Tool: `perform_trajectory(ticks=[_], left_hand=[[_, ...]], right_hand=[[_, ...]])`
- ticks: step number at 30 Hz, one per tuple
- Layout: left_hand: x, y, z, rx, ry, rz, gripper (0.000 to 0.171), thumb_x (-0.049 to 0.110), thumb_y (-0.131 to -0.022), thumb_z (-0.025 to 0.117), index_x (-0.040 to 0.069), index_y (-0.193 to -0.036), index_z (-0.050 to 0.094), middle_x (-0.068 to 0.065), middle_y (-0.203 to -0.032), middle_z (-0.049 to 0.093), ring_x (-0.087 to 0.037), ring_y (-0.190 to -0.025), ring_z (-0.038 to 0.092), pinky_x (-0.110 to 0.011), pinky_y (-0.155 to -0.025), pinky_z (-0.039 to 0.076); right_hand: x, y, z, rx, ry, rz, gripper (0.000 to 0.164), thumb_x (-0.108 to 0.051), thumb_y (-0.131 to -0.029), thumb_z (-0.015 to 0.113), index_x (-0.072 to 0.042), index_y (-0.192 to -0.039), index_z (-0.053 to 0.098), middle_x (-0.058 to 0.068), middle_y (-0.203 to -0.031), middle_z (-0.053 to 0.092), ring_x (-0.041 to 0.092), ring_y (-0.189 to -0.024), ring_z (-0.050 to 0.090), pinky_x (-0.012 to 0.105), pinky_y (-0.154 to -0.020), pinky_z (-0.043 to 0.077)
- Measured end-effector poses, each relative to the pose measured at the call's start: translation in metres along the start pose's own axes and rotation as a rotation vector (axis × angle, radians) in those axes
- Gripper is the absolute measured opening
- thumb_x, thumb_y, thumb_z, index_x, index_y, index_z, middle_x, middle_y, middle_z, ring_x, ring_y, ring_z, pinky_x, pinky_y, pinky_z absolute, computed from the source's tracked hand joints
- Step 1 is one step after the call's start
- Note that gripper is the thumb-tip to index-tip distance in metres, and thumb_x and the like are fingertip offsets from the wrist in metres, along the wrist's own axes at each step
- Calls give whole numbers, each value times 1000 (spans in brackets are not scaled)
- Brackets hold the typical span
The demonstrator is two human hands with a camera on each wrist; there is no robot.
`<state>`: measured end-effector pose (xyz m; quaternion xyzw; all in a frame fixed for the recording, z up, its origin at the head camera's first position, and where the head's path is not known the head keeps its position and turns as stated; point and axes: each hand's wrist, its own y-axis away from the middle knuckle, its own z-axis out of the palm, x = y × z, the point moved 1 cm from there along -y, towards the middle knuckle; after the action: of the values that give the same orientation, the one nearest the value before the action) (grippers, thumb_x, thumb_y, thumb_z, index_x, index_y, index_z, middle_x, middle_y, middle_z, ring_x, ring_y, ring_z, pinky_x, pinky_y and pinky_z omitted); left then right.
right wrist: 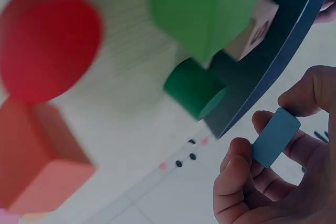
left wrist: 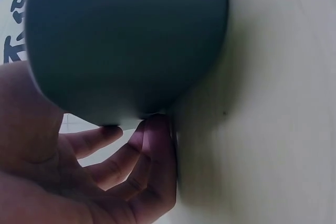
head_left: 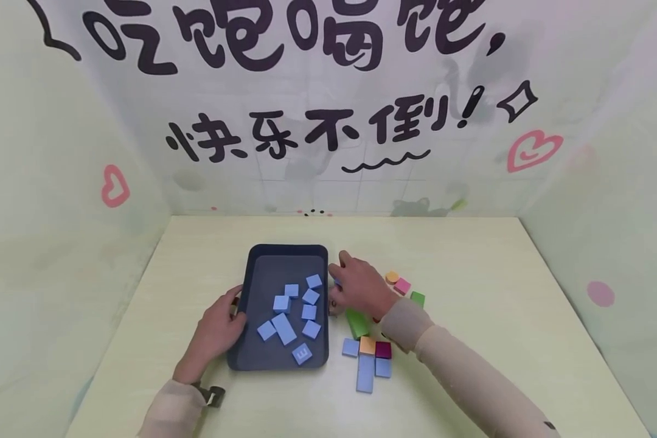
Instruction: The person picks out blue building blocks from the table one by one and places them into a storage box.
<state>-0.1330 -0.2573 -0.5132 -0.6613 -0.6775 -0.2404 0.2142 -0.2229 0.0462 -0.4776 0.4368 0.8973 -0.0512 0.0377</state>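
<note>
Blue block [right wrist: 275, 137] sits pinched between the thumb and fingers of the right hand [head_left: 358, 283], near the right edge of the dark tray [head_left: 271, 277]. The left hand [head_left: 217, 328] grips the tray's left wall with bent fingers. Inside the tray, other blue blocks [head_left: 283, 329] lie scattered. Right of it, a green block [head_left: 357, 324] and an orange block [head_left: 367, 346] rest on the table [head_left: 482, 274].

Left wrist view: tray [left wrist: 128, 45] cut by top edge; red block [right wrist: 52, 45] (right wrist view) blurred.
</note>
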Motion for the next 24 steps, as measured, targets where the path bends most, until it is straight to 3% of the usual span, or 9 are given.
perform_trajectory(ticks=[5,11,16,24], left_hand=[[-2,-2,1,-2,1,7,58,12,-93,51,2,-149,38,-21,-123,57,-21,-82,55,-36,-65,44],[-3,-2,2,3,3,12,58,12,-93,52,2,-149,39,-20,-121,58,-21,-80,54,-35,-64,43],[-4,-1,3,11,1,12,58,12,-93,53,3,-149,39,-18,-121,58,-20,-80,54,-35,-63,43],[-4,0,3,20,7,18,58,11,-92,53,2,-148,40,-18,-119,58,-20,-79,54,-35,-63,43]], right_hand=[[-19,-13,3,-19,22,-54,31,-33,-92,58,-17,-117,64,2,-101,45,14,-76,48,25,-66,43],[-36,-28,7,4,90,-140,28,-31,-94,57,-15,-115,65,3,-102,45,14,-77,47,25,-67,43],[-42,-40,11,-1,130,-152,24,-29,-96,57,-16,-114,65,2,-104,47,15,-81,46,25,-68,44],[-48,-55,17,-36,205,-154,28,-26,-99,60,-23,-127,65,-1,-115,54,15,-89,53,26,-70,49]])
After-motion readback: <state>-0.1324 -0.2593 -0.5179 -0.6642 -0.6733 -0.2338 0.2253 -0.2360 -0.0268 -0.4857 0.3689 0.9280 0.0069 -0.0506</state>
